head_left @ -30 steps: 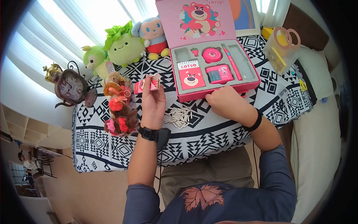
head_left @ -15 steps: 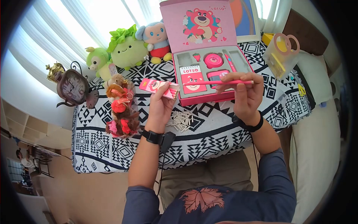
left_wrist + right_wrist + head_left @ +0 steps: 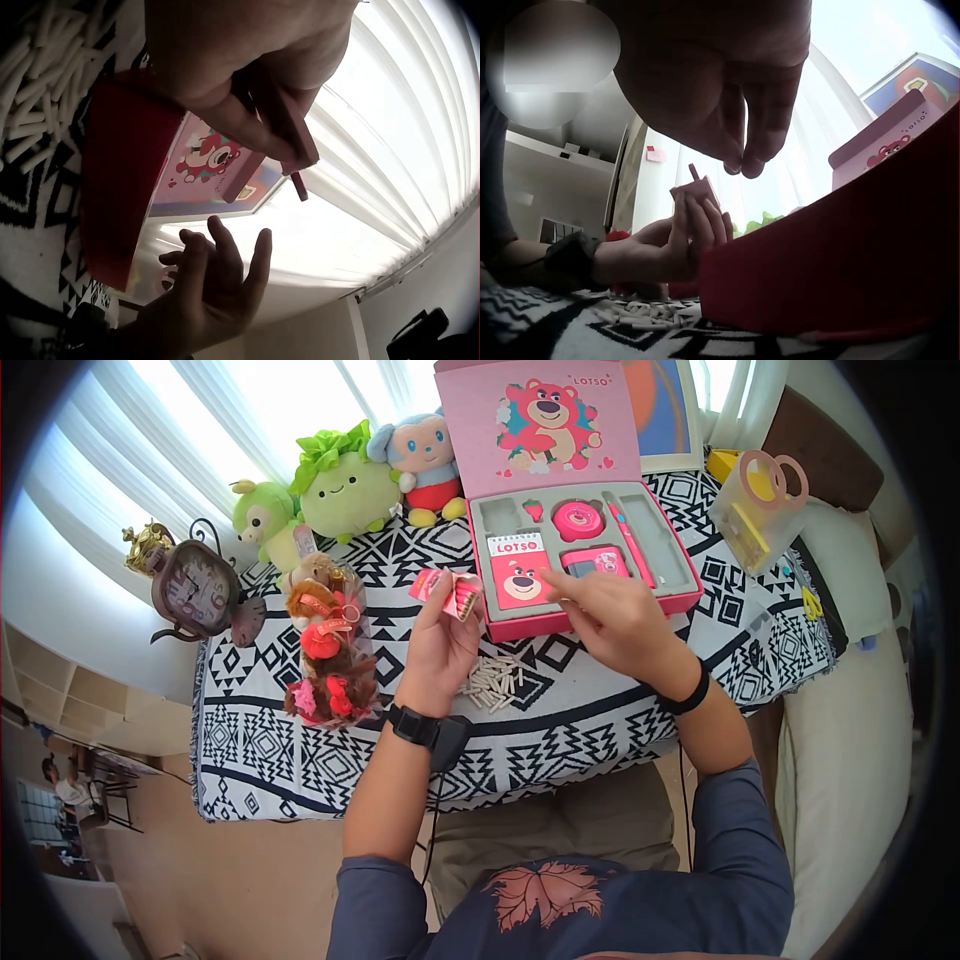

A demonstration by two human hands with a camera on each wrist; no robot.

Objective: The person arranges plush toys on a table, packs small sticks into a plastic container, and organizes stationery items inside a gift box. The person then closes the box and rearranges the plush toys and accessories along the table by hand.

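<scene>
My left hand [image 3: 437,665] grips a small pink pack of colored pencils [image 3: 468,598], held up to the left of the gift box. One pencil [image 3: 301,186] pokes out past the end of the pack in the left wrist view. My right hand [image 3: 625,628] hovers over the near side of the pink gift box [image 3: 545,624], apart from the pack, its fingers loosely bent with nothing between them. Set in the box's grey insert are a bear notepad [image 3: 519,580], a round pink case [image 3: 578,520] and a pink pen [image 3: 632,542].
Small white sticks [image 3: 493,682] lie heaped in front of the box. A clear bag of plush keychains [image 3: 325,645] is left of my left hand. Plush toys [image 3: 345,490] and a clock [image 3: 195,588] stand behind; a clear handled bag [image 3: 750,520] stands right.
My right hand brought a pink pencil up from the box's front edge toward the pack and now has let go of it. The pack shifted slightly right with my left hand.
</scene>
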